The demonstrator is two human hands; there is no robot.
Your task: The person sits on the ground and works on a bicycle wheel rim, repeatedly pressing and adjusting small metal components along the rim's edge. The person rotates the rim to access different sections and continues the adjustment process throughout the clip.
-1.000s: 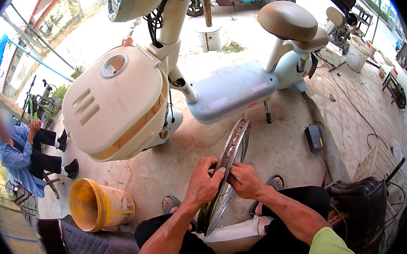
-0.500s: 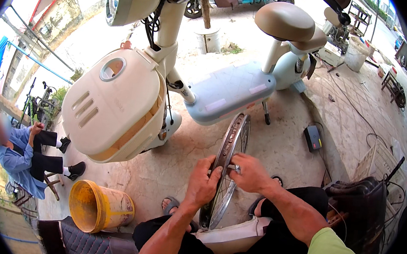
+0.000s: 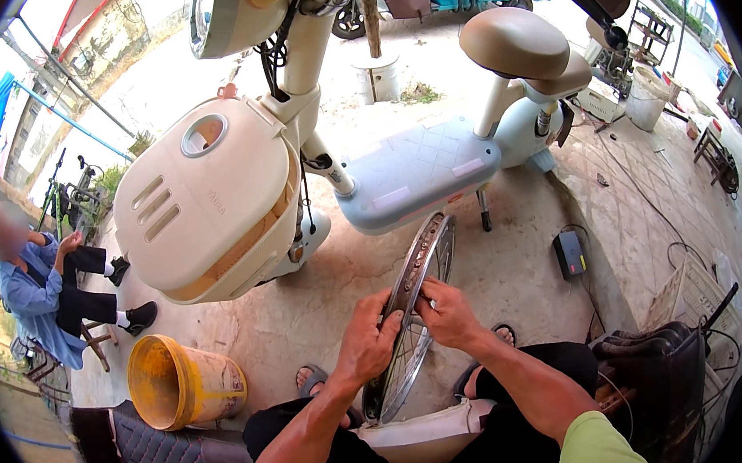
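Note:
A bare spoked wheel (image 3: 417,263), with a metal rim and no tyre, stands upright between my knees, its edge turned toward me. My left hand (image 3: 368,340) is wrapped round the left side of the rim, thumb pressed on its drilled outer channel. On the other side, my right hand (image 3: 450,315) has its fingers curled together against the spokes just inside the rim. Whatever small part those fingertips pinch is hidden. The wheel's lower end rests close to a pale, box-like seat or block (image 3: 427,438) between my legs.
An electric scooter with a cream front basket (image 3: 204,206) and blue footboard (image 3: 421,178) stands ahead. A yellow bucket (image 3: 187,383) is at lower left, near a seated person (image 3: 35,288). A black charger box (image 3: 570,255) with a cable lies right; dark seats (image 3: 651,383) sit beside my right knee.
My right hand's fingers have turned and closed in nearer the rim; a shiny bit seen at them before is now hidden. The left hand keeps its hold. The view has shifted slightly.

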